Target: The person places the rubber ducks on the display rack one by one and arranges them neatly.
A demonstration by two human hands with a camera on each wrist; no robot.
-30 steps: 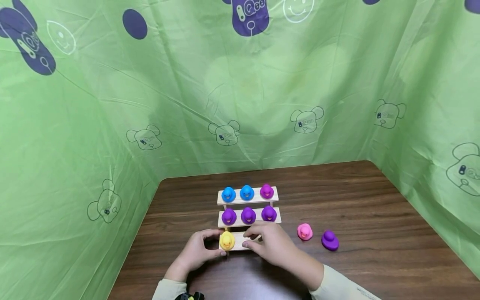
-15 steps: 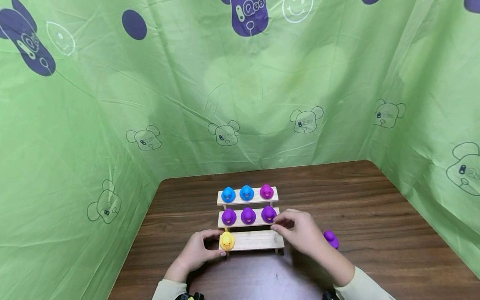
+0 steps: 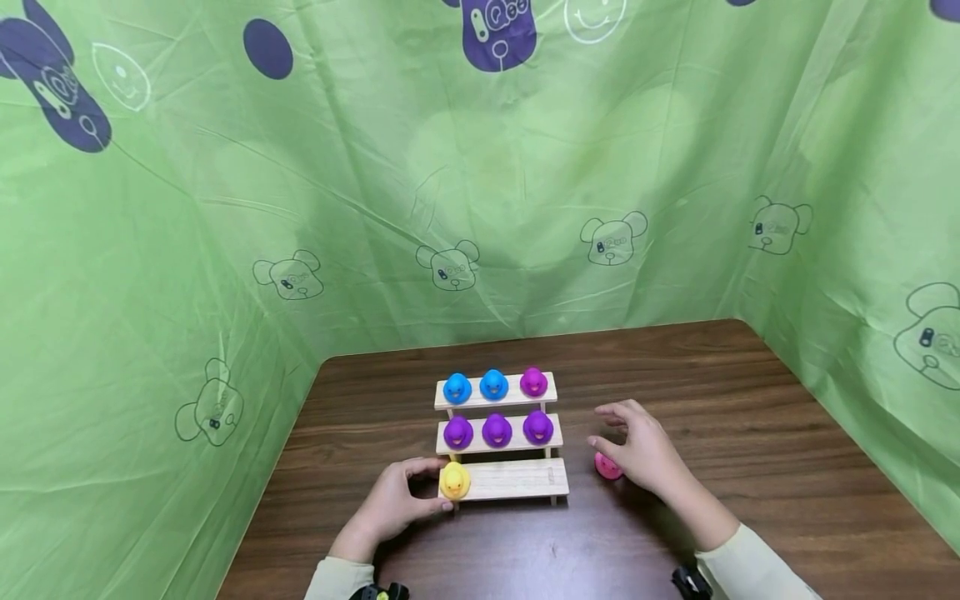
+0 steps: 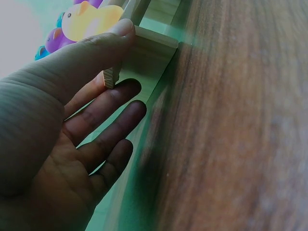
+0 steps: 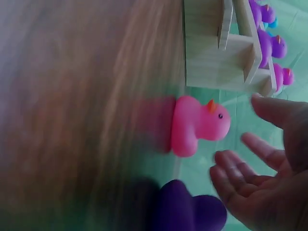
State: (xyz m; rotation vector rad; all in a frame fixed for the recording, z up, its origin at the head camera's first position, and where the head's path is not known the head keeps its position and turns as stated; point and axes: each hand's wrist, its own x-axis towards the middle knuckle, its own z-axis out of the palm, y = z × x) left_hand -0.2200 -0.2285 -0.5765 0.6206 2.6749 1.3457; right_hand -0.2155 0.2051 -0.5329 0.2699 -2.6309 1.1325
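Note:
A three-step wooden display stand point(image 3: 517, 481) holds rubber ducks. My left hand point(image 3: 393, 502) grips the left end of its lowest step, thumb at the front edge, index finger behind. Right beside that thumb sits a yellow duck point(image 3: 454, 481), also seen above the thumb in the left wrist view. My right hand point(image 3: 643, 450) is over a pink duck point(image 3: 608, 467), partly covering it in the head view. In the right wrist view the pink duck point(image 5: 192, 126) stands upright on the table, apart from the spread fingers point(image 5: 228, 168). A purple duck point(image 5: 185, 209) stands beside it, hidden in the head view.
Purple ducks point(image 3: 497, 431) line the middle step. Two blue ducks point(image 3: 493, 385) and a magenta duck point(image 3: 533, 382) stand on the top step. Green printed fabric point(image 3: 525, 167) encloses the dark wooden table point(image 3: 360, 400) at the back and sides.
My right hand has moved from the lowest step rightward, off the stand, to above the pink duck. The left hand stays at the stand's left end, and the ducks keep their places.

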